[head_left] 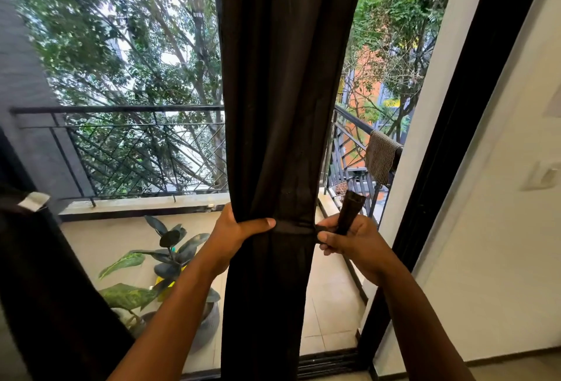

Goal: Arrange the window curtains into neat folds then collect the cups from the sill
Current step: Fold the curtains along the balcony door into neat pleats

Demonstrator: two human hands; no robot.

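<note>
— Where's the curtain [282, 107]?
— Bunched between both hands. Left hand [239, 229] wraps its left edge; right hand [346, 239] grips the tie strap [349, 210] looped round the bunch, just right of it

There is a single view, from a wide-angle camera worn on the person's head. It looks forward and slightly down, straight at a gathered dark curtain [282, 138] that hangs down the middle of the frame, very near the lens. Both forearms reach in from the bottom edge, the left hand [239, 227] and the right hand [346, 236] meeting the curtain just below mid-height. Past the glass the view carries over a balcony railing [121, 150] to trees. Straight lines bow toward the edges, as at the door frame [449, 168] on the right.
</note>
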